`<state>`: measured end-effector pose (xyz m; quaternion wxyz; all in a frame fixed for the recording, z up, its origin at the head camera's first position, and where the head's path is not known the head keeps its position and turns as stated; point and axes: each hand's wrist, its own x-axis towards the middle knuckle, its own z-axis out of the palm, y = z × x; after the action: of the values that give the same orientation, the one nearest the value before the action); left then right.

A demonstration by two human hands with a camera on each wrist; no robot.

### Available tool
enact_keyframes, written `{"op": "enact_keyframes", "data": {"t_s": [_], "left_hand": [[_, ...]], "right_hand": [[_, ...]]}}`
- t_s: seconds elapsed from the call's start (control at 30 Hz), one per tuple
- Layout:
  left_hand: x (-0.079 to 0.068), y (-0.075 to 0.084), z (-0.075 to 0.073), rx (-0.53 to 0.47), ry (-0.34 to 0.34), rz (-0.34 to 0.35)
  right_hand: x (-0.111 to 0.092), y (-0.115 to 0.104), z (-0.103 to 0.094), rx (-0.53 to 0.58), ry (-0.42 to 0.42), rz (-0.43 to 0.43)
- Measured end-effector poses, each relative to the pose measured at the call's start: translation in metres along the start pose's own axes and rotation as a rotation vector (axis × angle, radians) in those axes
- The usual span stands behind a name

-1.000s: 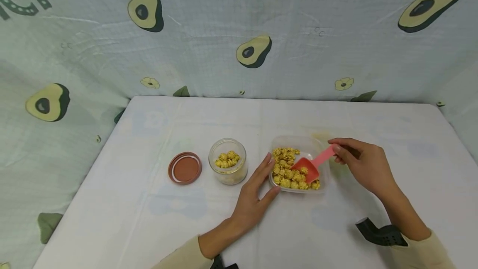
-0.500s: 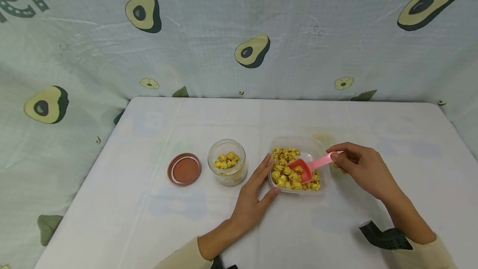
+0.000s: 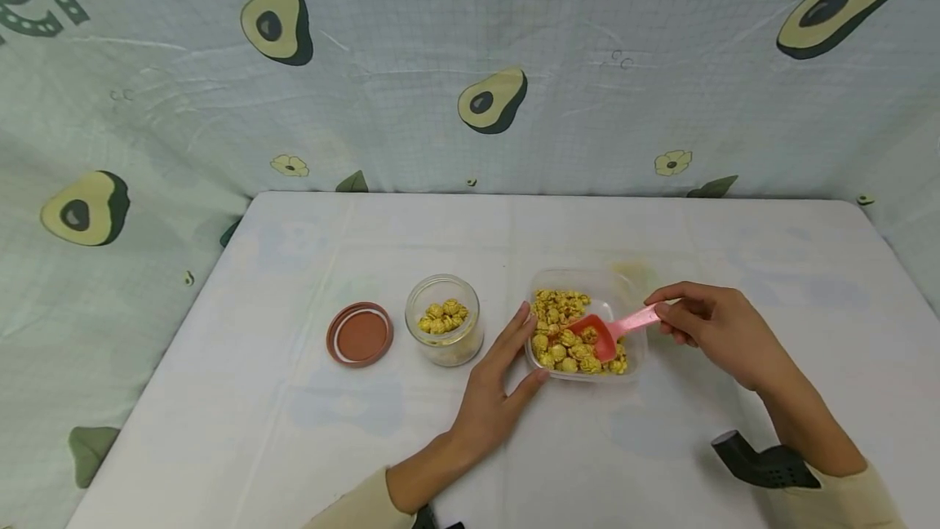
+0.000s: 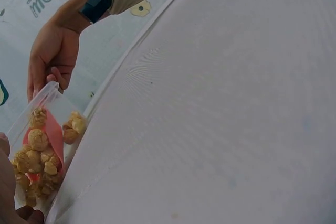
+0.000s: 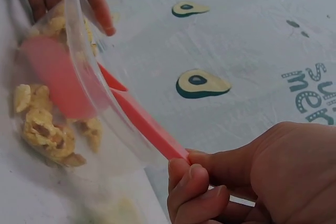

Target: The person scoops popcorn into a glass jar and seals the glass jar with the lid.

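Observation:
My right hand (image 3: 716, 329) pinches the handle end of a pink scoop (image 3: 605, 338). The scoop's bowl sits among yellow popcorn (image 3: 565, 353) inside a clear plastic container (image 3: 633, 362). In the right wrist view the scoop's handle (image 5: 149, 129) crosses the container's rim, and its bowl shows through the wall. With fairly straight fingers, my left hand (image 3: 490, 406) rests against the container's left side, thumb at the near corner. Popcorn lies in and around the scoop's bowl in the left wrist view, with the clear wall (image 4: 68, 179) beside it.
Left of the container stands an open glass jar (image 3: 445, 325) with popcorn in it. A brown-red lid (image 3: 360, 335) lies beside the jar. A white cloth covers the table (image 3: 352, 447), and a curtain printed with avocados (image 3: 494, 100) hangs behind it.
The scoop's bowl has shifted slightly left and its handle has dropped lower, with my right hand moving down a little. Some popcorn has shifted about it. My left hand stays against the container.

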<state>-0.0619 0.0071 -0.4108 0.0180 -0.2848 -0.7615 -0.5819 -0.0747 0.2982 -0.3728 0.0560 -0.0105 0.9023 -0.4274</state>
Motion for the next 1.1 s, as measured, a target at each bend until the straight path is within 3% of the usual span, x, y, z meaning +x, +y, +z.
{"op": "enact_keyframes", "data": {"t_s": [0.17, 0.4, 0.63, 0.73, 0.83, 1.1], "left_hand": [[-0.001, -0.008, 0.003, -0.005, 0.01, 0.008], [-0.006, -0.037, 0.011, 0.019, 0.003, 0.022], [-0.004, -0.03, 0.009, 0.005, -0.007, 0.01], [-0.005, -0.04, 0.011, 0.019, -0.011, 0.021], [-0.004, -0.035, 0.011, 0.014, -0.002, 0.017], [0.0, -0.003, 0.001, -0.002, -0.001, -0.005]], "right_hand": [[0.0, -0.002, -0.002, 0.006, -0.02, 0.003], [-0.003, -0.004, -0.005, 0.034, -0.042, 0.031], [-0.001, -0.004, 0.0, 0.084, -0.097, 0.093], [-0.001, -0.003, -0.002, 0.096, -0.1, 0.092], [-0.001, -0.004, -0.002, 0.132, -0.102, 0.107], [0.001, -0.007, -0.001, 0.185, -0.113, 0.216]]}}
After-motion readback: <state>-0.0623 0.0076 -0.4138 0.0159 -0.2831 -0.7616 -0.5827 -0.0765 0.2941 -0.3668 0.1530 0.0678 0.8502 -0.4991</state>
